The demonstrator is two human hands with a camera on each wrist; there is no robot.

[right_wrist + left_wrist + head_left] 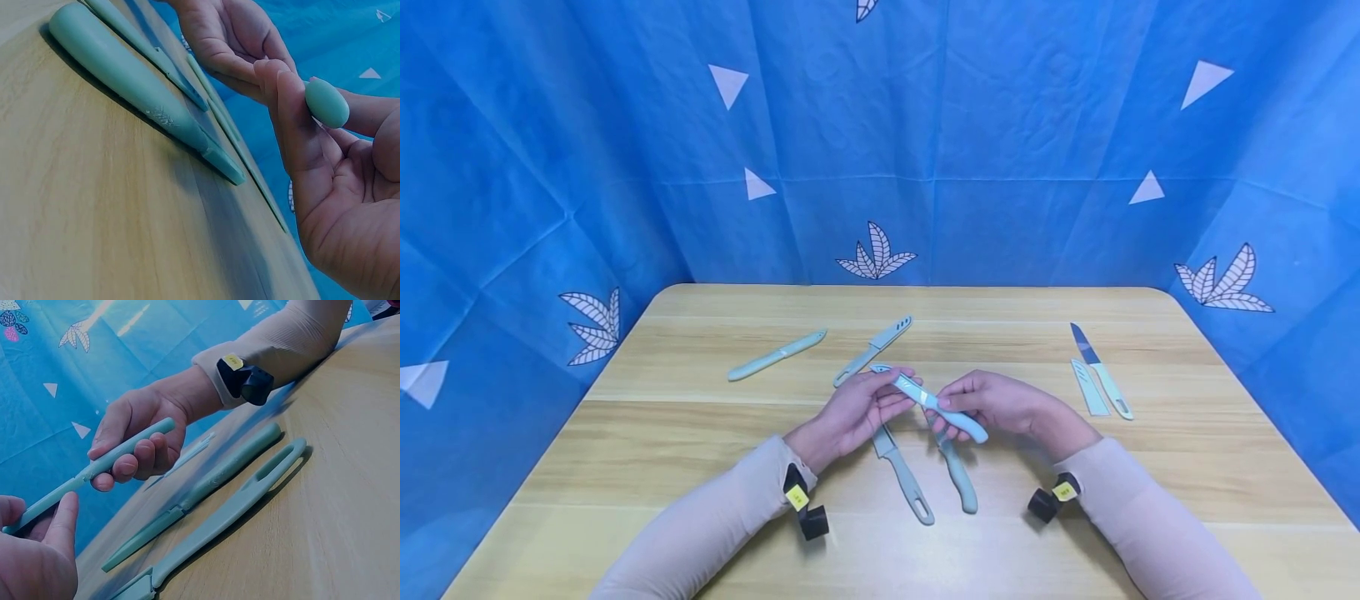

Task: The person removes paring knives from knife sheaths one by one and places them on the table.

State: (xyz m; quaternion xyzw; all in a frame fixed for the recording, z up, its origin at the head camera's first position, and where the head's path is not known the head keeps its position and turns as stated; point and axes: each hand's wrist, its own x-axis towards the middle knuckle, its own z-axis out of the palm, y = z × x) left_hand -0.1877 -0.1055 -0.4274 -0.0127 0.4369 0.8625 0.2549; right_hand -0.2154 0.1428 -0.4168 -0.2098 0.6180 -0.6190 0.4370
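A light green knife (964, 423) in a matching sheath (912, 387) is held above the table between both hands. My right hand (996, 402) grips its handle, the thumb on top and the fingers curled beneath. The sheathed end is pinched by my left hand (850, 412) between thumb and fingers. In the right wrist view the handle's rounded butt (327, 104) points at the camera. Below the hands lie two more green knives, one with a slotted handle (908, 487) and one with a solid handle (959, 479); the hands partly cover their far ends in the head view.
Toward the back left lies a slim sheathed knife (777, 356), and beside it another sheathed knife (874, 349). On the right, a knife with a bare dark blade (1084, 343) lies alongside a loose sheath (1088, 388). A blue curtain (985, 150) hangs behind the wooden table (647, 417).
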